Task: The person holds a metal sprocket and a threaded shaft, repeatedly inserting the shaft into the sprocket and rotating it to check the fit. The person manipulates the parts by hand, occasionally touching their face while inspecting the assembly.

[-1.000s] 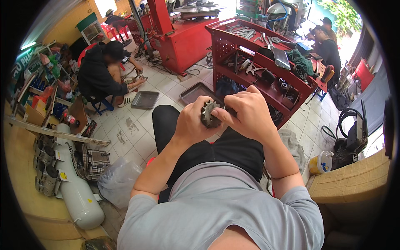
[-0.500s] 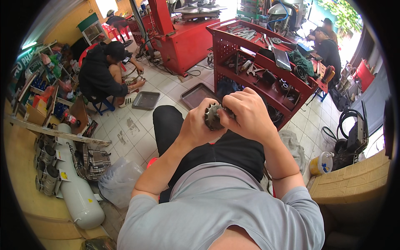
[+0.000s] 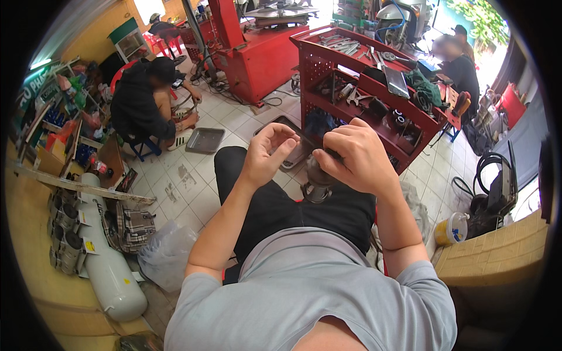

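My right hand (image 3: 360, 157) is closed round a dark metal gear part (image 3: 318, 180), gripping its upper end over my lap. The part's lower end looks like a shiny round cylinder and hangs tilted below my fingers; its top is hidden by the hand. To the left of it, my left hand (image 3: 270, 153) is raised with nothing in it, fingers curved and the thumb apart from them. A gap separates that hand from the part.
Ahead on the right stands a red tool cart (image 3: 351, 51) with wrenches and a tablet. Metal trays (image 3: 205, 141) lie on the tiled floor. A person in black (image 3: 137, 102) sits at the left. A white gas cylinder (image 3: 108, 263) and a clear plastic bag (image 3: 170, 254) are nearby.
My left hand has let go of the gear part and moved up and left, its fingers opening. The part has swung down in my right hand, showing its lower end.
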The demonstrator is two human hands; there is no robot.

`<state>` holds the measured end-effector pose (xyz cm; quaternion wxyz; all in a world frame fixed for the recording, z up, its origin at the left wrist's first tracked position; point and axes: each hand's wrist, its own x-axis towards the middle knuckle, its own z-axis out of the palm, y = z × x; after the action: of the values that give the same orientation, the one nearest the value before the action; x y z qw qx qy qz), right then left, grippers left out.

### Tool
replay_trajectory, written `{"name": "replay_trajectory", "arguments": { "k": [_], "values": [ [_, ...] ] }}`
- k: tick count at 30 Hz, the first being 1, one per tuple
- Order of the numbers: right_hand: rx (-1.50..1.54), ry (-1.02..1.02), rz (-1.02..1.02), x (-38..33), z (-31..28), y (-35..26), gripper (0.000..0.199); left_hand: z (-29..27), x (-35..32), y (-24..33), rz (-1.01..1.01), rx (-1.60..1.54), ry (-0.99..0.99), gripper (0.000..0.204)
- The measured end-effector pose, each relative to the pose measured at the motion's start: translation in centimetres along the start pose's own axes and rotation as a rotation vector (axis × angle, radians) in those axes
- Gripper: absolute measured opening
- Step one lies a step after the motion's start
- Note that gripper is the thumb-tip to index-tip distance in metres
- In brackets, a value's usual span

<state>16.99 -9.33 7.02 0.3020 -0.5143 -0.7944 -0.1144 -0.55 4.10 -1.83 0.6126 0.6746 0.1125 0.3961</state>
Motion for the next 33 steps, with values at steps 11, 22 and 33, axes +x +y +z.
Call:
{"name": "replay_trajectory", "arguments": {
  "k": [11, 22, 33],
  "values": [
    [0.078, -0.004, -0.036, 0.0, 1.4, -0.4, 0.020, 4.5, -2.2, 3.3, 0.081, 0.360, -0.225, 0.080],
    [-0.002, -0.013, -0.025, 0.1, 0.6, -0.3, 0.026, -5.1, 1.4, 0.4, 0.170, 0.234, 0.374, 0.015],
    [0.059, -0.001, 0.008, -0.1, 0.4, -0.3, 0.020, 3.1, -1.7, 4.6, 0.129, 0.406, -0.207, 0.072]
  ]
}}
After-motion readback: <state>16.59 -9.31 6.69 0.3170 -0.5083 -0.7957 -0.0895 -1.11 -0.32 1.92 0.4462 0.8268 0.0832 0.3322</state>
